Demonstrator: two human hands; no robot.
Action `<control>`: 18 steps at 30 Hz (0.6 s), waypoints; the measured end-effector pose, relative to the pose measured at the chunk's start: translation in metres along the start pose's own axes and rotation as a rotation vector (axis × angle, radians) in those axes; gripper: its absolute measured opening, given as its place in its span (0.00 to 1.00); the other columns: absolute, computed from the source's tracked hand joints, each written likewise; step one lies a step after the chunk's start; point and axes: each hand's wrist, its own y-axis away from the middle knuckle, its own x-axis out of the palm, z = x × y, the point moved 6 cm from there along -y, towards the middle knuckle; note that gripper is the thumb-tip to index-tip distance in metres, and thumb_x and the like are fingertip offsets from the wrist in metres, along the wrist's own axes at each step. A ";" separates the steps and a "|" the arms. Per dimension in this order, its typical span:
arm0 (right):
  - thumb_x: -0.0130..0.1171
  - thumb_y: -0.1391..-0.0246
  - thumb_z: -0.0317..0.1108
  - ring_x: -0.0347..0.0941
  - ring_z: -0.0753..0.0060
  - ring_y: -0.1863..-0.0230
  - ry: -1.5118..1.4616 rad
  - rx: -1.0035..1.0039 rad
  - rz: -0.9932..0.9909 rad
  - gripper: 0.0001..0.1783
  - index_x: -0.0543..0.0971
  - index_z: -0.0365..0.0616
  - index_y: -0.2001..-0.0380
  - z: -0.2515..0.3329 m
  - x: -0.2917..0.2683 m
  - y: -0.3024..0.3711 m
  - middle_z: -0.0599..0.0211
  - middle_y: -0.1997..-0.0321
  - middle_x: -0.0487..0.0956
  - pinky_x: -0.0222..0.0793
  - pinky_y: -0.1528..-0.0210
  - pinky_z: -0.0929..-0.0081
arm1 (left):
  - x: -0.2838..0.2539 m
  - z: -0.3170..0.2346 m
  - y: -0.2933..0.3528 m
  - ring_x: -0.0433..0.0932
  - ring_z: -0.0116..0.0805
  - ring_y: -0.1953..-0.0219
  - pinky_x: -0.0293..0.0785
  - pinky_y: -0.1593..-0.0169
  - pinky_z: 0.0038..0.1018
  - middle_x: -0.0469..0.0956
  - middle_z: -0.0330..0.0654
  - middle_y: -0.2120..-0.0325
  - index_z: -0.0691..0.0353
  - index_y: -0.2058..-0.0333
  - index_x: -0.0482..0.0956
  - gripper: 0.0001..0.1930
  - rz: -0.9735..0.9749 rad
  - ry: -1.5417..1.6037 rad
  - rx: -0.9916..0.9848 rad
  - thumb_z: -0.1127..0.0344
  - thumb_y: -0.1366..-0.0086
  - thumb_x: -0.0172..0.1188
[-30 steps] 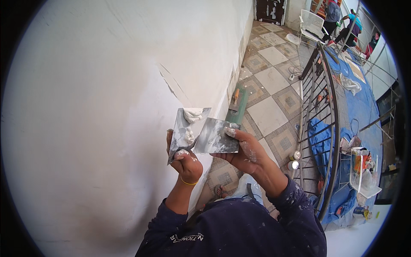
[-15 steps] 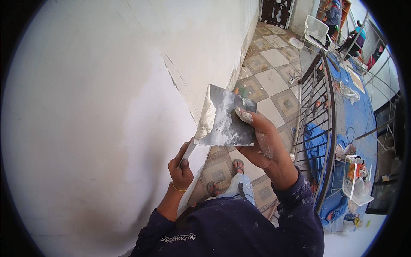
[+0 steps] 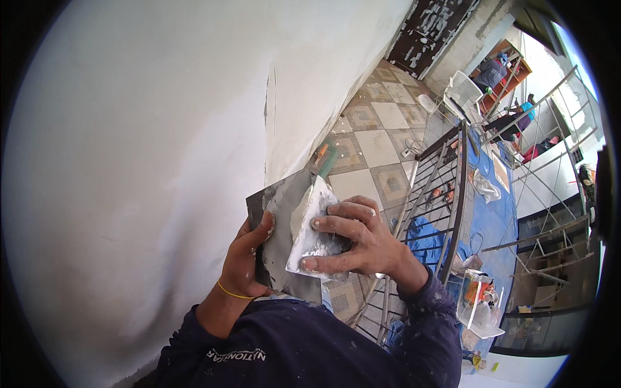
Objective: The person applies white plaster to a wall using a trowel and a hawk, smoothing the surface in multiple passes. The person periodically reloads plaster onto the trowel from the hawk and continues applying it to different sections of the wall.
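My left hand (image 3: 242,258), with a yellow band at its wrist, grips a flat dark plate (image 3: 279,236) smeared with grey-white putty; its thumb lies on the face. My right hand (image 3: 362,239), spotted with putty, holds a smaller flat putty blade (image 3: 320,242), fingers spread across its smeared back. Wet putty (image 3: 303,210) sits along the blade's left edge, against or just over the plate; exact contact is hard to tell. To the left rises the pale wall (image 3: 162,142), with a vertical crack-like line (image 3: 266,116) beyond the plate.
A metal railing (image 3: 458,207) runs along my right, with blue sheeting (image 3: 488,226) beyond it. Tiled floor (image 3: 381,142) leads to a dark patched door (image 3: 430,32). A white chair (image 3: 462,94), scaffold bars (image 3: 540,239) and several people stand farther off. A green object (image 3: 327,157) lies by the wall.
Both hands have come lower and closer together. The left hand's plate has turned its face up, and the right hand's blade has tipped over onto or above it. The view has rotated.
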 end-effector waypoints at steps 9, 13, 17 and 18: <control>0.52 0.38 0.35 0.68 0.61 0.43 -1.517 0.900 -0.973 0.22 0.67 0.50 0.40 -0.050 0.022 0.054 0.63 0.42 0.70 0.63 0.41 0.61 | -0.008 0.015 -0.016 0.79 0.35 0.56 0.79 0.54 0.34 0.77 0.43 0.55 0.62 0.45 0.67 0.21 0.031 0.095 -0.077 0.57 0.31 0.53; 0.52 0.38 0.42 0.71 0.65 0.46 -1.926 1.013 -0.993 0.23 0.66 0.46 0.43 -0.038 0.053 0.056 0.65 0.46 0.73 0.66 0.41 0.61 | -0.007 0.041 -0.023 0.79 0.32 0.56 0.78 0.52 0.29 0.77 0.42 0.56 0.62 0.45 0.67 0.20 0.059 0.067 -0.218 0.58 0.30 0.52; 0.51 0.37 0.41 0.73 0.67 0.49 -1.777 1.333 -1.010 0.21 0.67 0.47 0.44 -0.047 0.061 0.081 0.66 0.48 0.74 0.73 0.52 0.64 | -0.009 0.029 -0.022 0.78 0.32 0.55 0.77 0.51 0.31 0.77 0.41 0.57 0.64 0.46 0.68 0.19 0.095 -0.093 -0.085 0.58 0.30 0.50; 0.50 0.36 0.41 0.75 0.68 0.52 -1.667 1.365 -0.970 0.21 0.66 0.46 0.43 -0.051 0.051 0.086 0.67 0.50 0.75 0.74 0.56 0.65 | -0.010 0.026 -0.021 0.78 0.31 0.54 0.77 0.50 0.30 0.77 0.41 0.57 0.64 0.46 0.68 0.19 0.094 -0.016 -0.127 0.59 0.29 0.50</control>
